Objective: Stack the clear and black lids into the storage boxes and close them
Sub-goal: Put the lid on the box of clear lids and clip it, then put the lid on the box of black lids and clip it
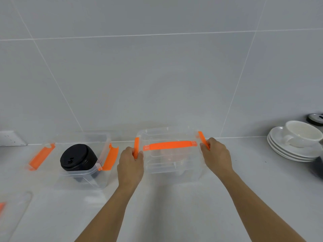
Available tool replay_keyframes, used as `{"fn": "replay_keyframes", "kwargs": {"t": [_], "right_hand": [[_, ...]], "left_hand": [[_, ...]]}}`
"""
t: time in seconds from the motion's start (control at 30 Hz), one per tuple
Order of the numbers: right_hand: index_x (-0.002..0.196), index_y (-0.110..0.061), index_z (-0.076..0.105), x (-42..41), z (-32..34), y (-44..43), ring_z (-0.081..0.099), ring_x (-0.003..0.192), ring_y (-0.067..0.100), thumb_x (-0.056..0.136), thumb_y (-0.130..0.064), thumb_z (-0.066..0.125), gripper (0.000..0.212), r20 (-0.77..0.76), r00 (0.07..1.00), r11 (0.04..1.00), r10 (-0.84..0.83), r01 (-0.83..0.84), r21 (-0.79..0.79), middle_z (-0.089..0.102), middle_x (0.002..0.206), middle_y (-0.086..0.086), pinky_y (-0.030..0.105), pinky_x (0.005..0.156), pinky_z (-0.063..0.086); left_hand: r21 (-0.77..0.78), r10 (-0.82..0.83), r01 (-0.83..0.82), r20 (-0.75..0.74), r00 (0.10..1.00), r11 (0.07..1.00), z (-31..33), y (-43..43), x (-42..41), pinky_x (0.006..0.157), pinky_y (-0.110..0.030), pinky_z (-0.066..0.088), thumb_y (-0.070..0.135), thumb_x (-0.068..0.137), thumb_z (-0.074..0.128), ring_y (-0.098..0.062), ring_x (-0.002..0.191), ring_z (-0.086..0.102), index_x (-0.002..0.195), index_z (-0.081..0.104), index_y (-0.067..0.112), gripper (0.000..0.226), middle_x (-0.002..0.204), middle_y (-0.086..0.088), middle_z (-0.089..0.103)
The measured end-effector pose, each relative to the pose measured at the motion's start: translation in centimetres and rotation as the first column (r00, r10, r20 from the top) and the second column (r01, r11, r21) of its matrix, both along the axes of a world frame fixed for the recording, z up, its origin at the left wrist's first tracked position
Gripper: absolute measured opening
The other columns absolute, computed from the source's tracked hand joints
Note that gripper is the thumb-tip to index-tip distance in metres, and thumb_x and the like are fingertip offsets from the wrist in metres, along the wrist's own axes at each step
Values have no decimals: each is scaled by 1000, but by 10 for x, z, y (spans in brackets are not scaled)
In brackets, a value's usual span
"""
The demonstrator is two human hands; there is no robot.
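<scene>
Orange plastic was under both sets of fingers: my left hand (pixel 130 165) curled round the left latch (pixel 136 147) and my right hand (pixel 215 154) pinched the right latch (pixel 203 139) of the clear storage box (pixel 174 165). The box sat on the pale counter (pixel 174 206) at 12 o'clock, directly between my hands. Its long axis ran from 9 to 3, with one latch at each short end, so each hand stood at its own end and neither was nearer. Its cover was on, and the orange handle (pixel 170 145) lay flat along the same axis. Clear lids (pixel 172 156) showed faintly inside. I could not tell whether either latch had seated; I judged a press inward from both ends was what closing needed.

At 9 o'clock of my left hand stood the open box (pixel 83 179), holding the stack of black lids (pixel 78 158), its latches hanging outward. The left hand was the nearer one to it. Its loose cover (pixel 12 215) lay at 7 o'clock. At 3 o'clock were white saucers (pixel 293 152) with a cup (pixel 302 132).

I could read no brand, label or writing anywhere.
</scene>
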State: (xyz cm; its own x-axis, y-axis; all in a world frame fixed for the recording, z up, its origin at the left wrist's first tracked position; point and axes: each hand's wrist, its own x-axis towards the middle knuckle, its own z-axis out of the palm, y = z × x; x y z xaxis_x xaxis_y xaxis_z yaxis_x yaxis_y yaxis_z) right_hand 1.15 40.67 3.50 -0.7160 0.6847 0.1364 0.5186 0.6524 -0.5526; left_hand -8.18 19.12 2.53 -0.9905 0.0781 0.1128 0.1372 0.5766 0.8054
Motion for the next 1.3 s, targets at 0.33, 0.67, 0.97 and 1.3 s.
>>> {"fn": "replay_keyframes", "kwargs": {"t": [0.33, 0.67, 0.97, 1.3], "right_hand": [[92, -10, 51, 3, -3, -1, 49, 62, 16, 92, -35, 44, 26, -60, 998, 999, -15, 12, -50, 54, 76, 2, 28, 51, 31], [102, -12, 49, 2, 36, 10, 56, 86, 27, 89, -46, 43, 37, 356, 927, 990, 119, -139, 29, 55, 92, 6, 33, 72, 41], [131, -20, 41, 11, 87, -60, 58, 104, 25, 87, -49, 50, 53, 133, 968, 955, 214, -236, 178, 59, 121, 3, 37, 83, 45], [146, -25, 19, 3, 54, -223, 31, 137, 23, 82, -58, 51, 79, -112, 906, 854, 409, -336, 397, 35, 148, 9, 40, 110, 26]], "left_hand": [[-142, -66, 68, 16, 998, 988, 5, -12, -2, 68, -30, 45, 40, 92, 47, -21, 80, 60, 116, 53, 13, 37, 92, 0, 61], [-376, -198, 278, 237, 951, 884, 41, -44, -14, 76, -27, 37, 57, 85, 46, -14, 96, 53, 130, 51, 21, 58, 129, 0, 58], [-520, -302, 368, 211, 930, 771, 96, -111, -5, 83, -31, 44, 56, 80, 53, -16, 110, 55, 134, 42, 37, 59, 131, 8, 53], [-510, -319, 111, -342, 884, 853, 77, -252, 23, 115, -28, 16, 58, 86, 44, -12, 144, 21, 146, 27, 35, 66, 156, 11, 26]]}}
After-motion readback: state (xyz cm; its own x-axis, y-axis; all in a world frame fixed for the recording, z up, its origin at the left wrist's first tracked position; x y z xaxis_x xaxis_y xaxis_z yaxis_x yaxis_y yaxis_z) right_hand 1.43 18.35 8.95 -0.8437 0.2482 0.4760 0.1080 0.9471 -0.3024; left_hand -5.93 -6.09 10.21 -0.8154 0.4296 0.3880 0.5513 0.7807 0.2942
